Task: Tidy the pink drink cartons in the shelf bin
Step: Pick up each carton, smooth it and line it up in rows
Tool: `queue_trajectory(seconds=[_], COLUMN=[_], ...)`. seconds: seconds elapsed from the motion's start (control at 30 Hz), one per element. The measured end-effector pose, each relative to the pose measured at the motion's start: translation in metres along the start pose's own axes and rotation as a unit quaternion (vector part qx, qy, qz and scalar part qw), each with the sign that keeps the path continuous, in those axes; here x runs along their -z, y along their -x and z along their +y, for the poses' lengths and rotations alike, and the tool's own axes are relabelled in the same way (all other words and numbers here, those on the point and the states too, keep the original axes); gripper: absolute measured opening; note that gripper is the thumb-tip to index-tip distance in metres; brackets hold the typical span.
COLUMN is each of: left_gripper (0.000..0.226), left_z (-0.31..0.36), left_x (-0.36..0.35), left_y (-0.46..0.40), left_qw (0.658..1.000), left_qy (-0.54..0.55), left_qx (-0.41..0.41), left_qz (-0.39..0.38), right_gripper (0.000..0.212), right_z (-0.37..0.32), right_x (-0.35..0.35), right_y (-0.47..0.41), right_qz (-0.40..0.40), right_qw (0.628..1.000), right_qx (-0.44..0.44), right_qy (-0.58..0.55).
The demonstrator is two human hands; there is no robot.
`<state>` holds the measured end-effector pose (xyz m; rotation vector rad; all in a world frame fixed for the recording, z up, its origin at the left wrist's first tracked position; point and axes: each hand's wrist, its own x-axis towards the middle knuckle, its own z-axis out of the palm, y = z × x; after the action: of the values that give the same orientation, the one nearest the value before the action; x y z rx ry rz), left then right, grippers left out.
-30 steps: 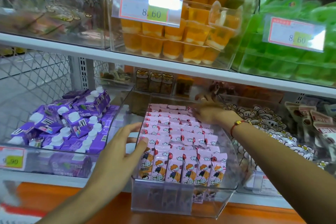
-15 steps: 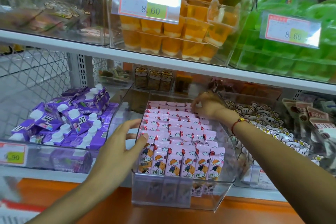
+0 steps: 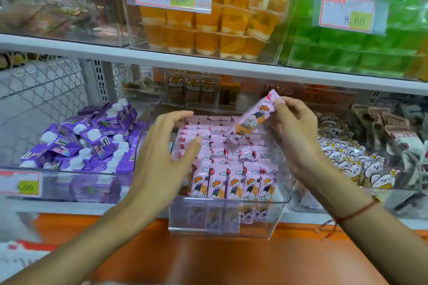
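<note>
A clear plastic bin juts out from the lower shelf, filled with rows of pink drink cartons standing upright. My right hand pinches one pink carton by its top and holds it tilted above the back rows. My left hand hovers over the bin's left side with fingers spread and loosely bent, its fingertips close to the left column of cartons, holding nothing.
A bin of purple cartons stands to the left, a bin of white animal-print packets to the right. The shelf above holds orange jelly cups and green packs. An orange ledge runs below.
My right hand has pulled a pink carton up out of the back rows. My left hand left the bin's left wall and rose over the cartons.
</note>
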<state>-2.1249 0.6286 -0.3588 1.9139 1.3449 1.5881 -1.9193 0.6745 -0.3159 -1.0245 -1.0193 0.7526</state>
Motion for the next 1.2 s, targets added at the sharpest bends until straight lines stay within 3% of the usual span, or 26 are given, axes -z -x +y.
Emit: queue_trajectory(seconds=[0.13,0.37,0.57,0.73,0.9,1.03,1.2], left_gripper=[0.049,0.032,0.03,0.046,0.039,0.033,0.021], left_z=[0.01,0.008,0.008,0.008,0.009,0.017,0.02], left_x=[-0.01,-0.013,-0.017,-0.019,-0.019,-0.021,-0.026], left_y=[0.008,0.008,0.013,0.012,0.009,0.005,0.007], left_qw=[0.997,0.997,0.996,0.994,0.996,0.98,0.937], left_qy=[-0.005,0.008,0.033,-0.07,-0.029,0.165,0.262], left_qx=[-0.027,-0.032,-0.008,-0.059,-0.064,0.057,0.181], left_qz=[-0.078,-0.068,-0.081,-0.055,-0.047,-0.098,-0.143], right_gripper=[0.01,0.015,0.026,0.033,0.03,0.032,0.028], right_z=[-0.006,-0.007,-0.004,0.0,-0.002,-0.006,-0.003], right_x=[-0.004,-0.004,0.002,-0.006,-0.01,-0.006,-0.003], right_y=[0.038,0.043,0.046,0.053,0.059,0.054,0.05], right_qz=[-0.075,-0.119,-0.301,-0.209,-0.203,-0.237,-0.213], right_qw=[0.992,0.97,0.931,0.976,0.978,0.968,0.968], right_qx=[-0.081,-0.169,-0.173,-0.06,0.016,-0.02,-0.111], right_qy=[-0.057,-0.129,-0.111,-0.009,0.05,0.073,0.076])
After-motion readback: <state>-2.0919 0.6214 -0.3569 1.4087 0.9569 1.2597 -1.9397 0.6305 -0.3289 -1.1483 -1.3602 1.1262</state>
